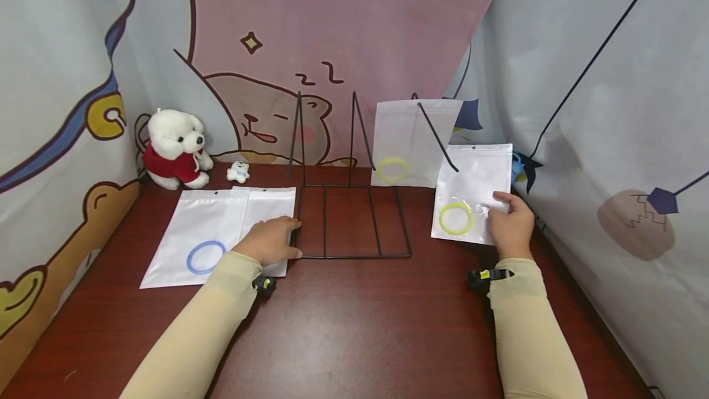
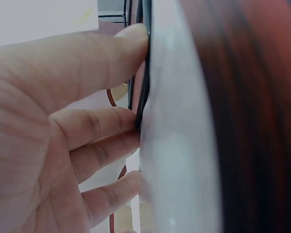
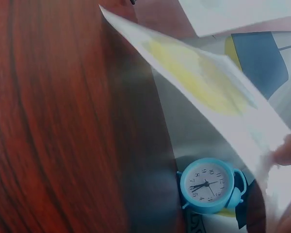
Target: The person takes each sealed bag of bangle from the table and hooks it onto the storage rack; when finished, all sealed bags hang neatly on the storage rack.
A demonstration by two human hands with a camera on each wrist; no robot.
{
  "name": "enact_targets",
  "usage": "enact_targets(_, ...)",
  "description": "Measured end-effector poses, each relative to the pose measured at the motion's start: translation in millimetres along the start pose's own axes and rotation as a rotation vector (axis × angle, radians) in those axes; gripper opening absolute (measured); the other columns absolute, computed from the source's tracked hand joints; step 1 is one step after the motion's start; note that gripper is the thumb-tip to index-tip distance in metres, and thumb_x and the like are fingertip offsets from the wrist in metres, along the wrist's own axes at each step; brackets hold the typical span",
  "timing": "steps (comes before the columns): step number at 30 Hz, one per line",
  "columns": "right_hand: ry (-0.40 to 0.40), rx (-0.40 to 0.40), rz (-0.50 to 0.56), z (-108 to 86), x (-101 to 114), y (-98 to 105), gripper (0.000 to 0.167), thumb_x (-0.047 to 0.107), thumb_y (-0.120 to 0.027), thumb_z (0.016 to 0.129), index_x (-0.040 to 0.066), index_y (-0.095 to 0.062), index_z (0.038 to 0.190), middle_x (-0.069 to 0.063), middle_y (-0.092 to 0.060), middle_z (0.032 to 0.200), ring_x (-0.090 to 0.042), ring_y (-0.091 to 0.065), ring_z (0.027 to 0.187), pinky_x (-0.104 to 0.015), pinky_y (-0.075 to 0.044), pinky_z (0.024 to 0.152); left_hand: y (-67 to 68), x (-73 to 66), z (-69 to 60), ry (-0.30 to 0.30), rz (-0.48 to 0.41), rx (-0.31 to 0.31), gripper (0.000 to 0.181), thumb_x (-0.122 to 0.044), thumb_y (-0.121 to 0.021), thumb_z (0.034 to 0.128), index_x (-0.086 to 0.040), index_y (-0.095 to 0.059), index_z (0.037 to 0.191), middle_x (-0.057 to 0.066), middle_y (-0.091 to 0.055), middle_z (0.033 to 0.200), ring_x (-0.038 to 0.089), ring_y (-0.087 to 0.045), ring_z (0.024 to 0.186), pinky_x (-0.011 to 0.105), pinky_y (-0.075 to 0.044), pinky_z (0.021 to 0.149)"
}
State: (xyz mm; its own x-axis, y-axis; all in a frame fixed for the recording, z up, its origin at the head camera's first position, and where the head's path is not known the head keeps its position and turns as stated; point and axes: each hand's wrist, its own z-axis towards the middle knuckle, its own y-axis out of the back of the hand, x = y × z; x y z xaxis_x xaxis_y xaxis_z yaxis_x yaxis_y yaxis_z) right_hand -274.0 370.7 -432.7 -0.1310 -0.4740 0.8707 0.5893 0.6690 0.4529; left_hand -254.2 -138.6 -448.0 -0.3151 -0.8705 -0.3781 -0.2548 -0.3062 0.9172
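Observation:
My right hand (image 1: 512, 225) pinches the right edge of a white zip bag (image 1: 476, 168) holding a yellow ring (image 1: 456, 218). In the right wrist view, that bag (image 3: 189, 82) tilts above the table. The left hand (image 1: 268, 240) touches the left rail of a black wire rack (image 1: 354, 256) with thumb and fingertips; in the left wrist view its fingers (image 2: 102, 121) reach the dark wire quite straight. Another white bag (image 1: 415, 134) with a yellow ring hangs on the rack's right prong. Beside and partly under the left hand lie white bags (image 1: 177, 220), one showing a blue ring (image 1: 206, 257).
A white plush dog (image 1: 174, 146) in red sits at the back left, beside a small white figurine (image 1: 238, 171). A blue alarm clock (image 3: 207, 186) stands at the right, behind the held bag. Printed curtains (image 1: 332, 17) enclose the dark red table (image 1: 354, 325).

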Motion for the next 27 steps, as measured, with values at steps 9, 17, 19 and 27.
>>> enact_targets(9, 0.119, -0.279, 0.337, 0.9, 0.4, -1.1, 0.042, -0.007, -0.055, 0.083, 0.006, -0.079, 0.114, 0.006, -0.069, 0.095, -0.006, -0.059, 0.077, -0.017, -0.048, 0.066, 0.0, 1.0, -0.1, -0.002, 0.002, 0.000, 0.074, -0.033, -0.081, 0.0913, -0.002, -0.054, 0.153, 0.020, -0.051, 0.159, 0.044, -0.046, 0.147, 0.069, -0.031, 0.120)
enact_targets(17, 0.169, -0.294, 0.529, 0.9, 10.3, 3.4, 0.044, -0.012, -0.051, 0.082, 0.006, -0.081, 0.108, 0.006, -0.068, 0.075, -0.006, -0.062, 0.065, -0.015, -0.050, 0.056, -0.1, 0.5, 0.0, -0.008, 0.003, -0.004, 0.074, -0.033, -0.082, 0.0906, -0.002, -0.054, 0.152, 0.020, -0.051, 0.158, 0.045, -0.047, 0.146, 0.070, -0.031, 0.120)
enact_targets(19, 0.157, -0.291, 0.585, 0.3, 14.4, 5.0, 0.043, -0.013, -0.051, 0.081, 0.006, -0.081, 0.106, 0.004, -0.066, 0.070, -0.006, -0.062, 0.062, -0.016, -0.050, 0.054, -0.1, 0.6, 0.1, -0.006, 0.003, -0.005, 0.074, -0.033, -0.082, 0.0906, -0.002, -0.054, 0.152, 0.020, -0.051, 0.158, 0.045, -0.047, 0.146, 0.070, -0.031, 0.120)
enact_targets(27, 0.131, -0.259, 0.931, -4.4, 33.7, 11.0, 0.042, -0.025, -0.049, 0.075, -0.008, -0.077, 0.101, -0.002, -0.056, 0.063, -0.014, -0.060, 0.059, -0.020, -0.052, 0.050, 0.4, -0.9, -0.8, 0.000, -0.003, -0.009, 0.073, -0.032, -0.082, 0.0904, -0.002, -0.055, 0.151, 0.020, -0.052, 0.158, 0.045, -0.047, 0.146, 0.070, -0.030, 0.120)
